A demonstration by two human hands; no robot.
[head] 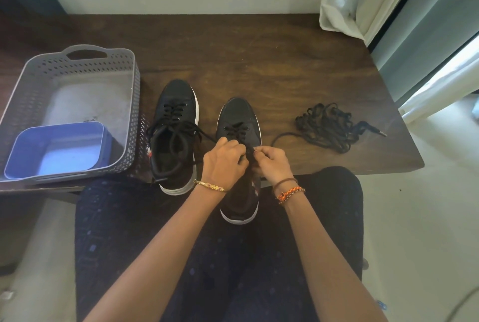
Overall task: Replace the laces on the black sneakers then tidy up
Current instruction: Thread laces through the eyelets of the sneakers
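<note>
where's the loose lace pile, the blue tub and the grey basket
lace pile (327, 127): head view, middle of the tangle
blue tub (55, 152): head view, its inside floor
grey basket (86, 53): head view, far rim by the handle

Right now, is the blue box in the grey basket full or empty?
Empty: the blue box shows only its bare floor, sitting open-topped in the near corner of the grey basket.

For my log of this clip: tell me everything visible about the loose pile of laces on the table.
The loose pile of black laces lies tangled on the dark wooden table, to the right of the two sneakers and apart from them. The laces look flat and woven. One end with a pale tip points right toward the table edge; another strand curves out left toward the nearer sneaker. Neither hand touches the pile.
</note>
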